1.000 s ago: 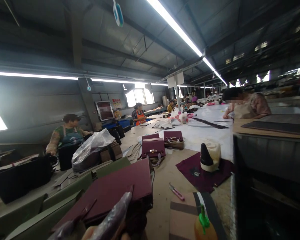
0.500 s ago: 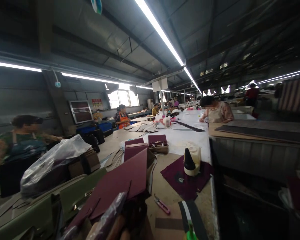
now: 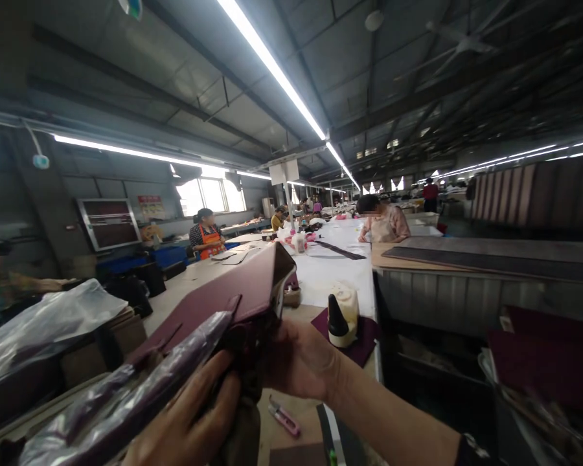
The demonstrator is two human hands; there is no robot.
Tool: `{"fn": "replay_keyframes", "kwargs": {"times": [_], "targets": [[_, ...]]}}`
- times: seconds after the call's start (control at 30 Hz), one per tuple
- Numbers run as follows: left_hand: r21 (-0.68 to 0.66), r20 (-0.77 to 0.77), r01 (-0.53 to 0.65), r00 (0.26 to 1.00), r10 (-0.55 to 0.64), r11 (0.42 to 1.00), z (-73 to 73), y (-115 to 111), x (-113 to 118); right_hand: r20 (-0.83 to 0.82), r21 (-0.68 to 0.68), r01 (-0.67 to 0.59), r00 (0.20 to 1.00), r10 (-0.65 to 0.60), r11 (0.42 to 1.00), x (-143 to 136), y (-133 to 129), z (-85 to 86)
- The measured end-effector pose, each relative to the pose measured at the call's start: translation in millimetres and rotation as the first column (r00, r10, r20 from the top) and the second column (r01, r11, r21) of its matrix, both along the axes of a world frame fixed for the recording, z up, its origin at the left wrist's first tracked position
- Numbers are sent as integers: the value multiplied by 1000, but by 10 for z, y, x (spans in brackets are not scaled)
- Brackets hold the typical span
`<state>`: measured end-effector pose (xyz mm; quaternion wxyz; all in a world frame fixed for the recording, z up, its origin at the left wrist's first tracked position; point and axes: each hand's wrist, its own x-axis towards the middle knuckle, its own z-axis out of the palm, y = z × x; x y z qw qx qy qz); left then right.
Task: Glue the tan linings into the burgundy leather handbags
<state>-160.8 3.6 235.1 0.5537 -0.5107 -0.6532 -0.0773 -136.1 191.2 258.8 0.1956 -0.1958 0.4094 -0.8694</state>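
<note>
A burgundy handbag (image 3: 204,291), its long flap tilted up, is held in front of me above the table. Clear plastic film wraps its strap or handle (image 3: 140,382) on the near side. My left hand (image 3: 194,408) grips the near edge of the bag, fingers curled over dark material. My right hand (image 3: 301,359) is closed around the bag's right end, its fingertips partly hidden behind it. Below the right wrist, pink thread snips (image 3: 284,417) lie on the table beside dark strips (image 3: 342,433).
A cream container with a black cone (image 3: 342,317) stands on purple cloth at the table's right edge. Plastic-covered pieces (image 3: 53,330) are piled at left. Burgundy panels (image 3: 544,362) lie at lower right. Co-workers sit along the long white table (image 3: 337,268).
My right hand has come into view and taken hold of the bag's right end. The bag has been raised and turned, and the view has swung to the right.
</note>
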Motion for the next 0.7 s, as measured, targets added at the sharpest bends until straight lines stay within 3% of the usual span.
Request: {"fn": "replay_keyframes", "kwargs": {"times": [0.13,0.37,0.53,0.7], "targets": [[6,-74,-47,996,47,999,-106,242,-128,-66,-197,-59,997,47,979,9,109,-123],[-94,-61,-39,998,33,995,-280,516,-467,-91,-201,23,995,-42,979,-285,225,-297],[2,-29,39,999,-39,999,-566,759,-731,-31,-240,212,974,-226,947,-513,305,-397],[-79,-55,0,999,-5,997,-742,894,-882,48,-249,371,927,-371,895,-689,392,-576]]}}
